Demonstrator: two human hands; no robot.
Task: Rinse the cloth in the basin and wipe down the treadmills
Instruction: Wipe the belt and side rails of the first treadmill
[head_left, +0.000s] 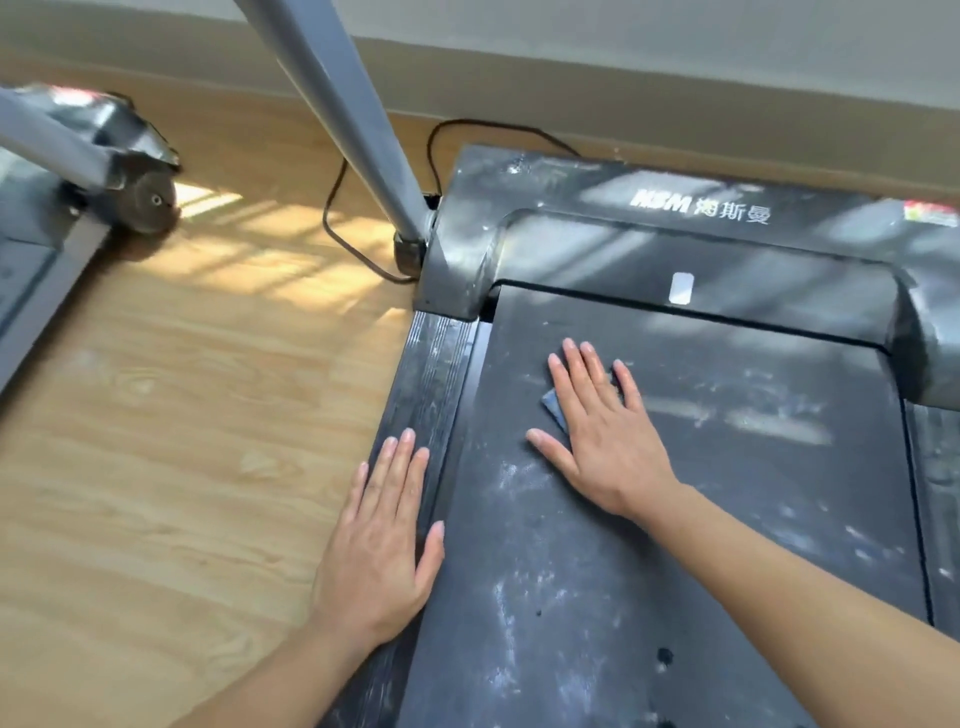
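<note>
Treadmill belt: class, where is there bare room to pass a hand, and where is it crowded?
Bare: the belt right of the right hand and cloth, up to the front cover, and its near end; the wood floor left of the left rail. Crowded: that rail under the left hand, and the foot of the post, where the cable loops.

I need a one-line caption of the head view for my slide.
Right hand presses a blue cloth on the dusty treadmill belt while the left hand rests on the side rail.
</note>
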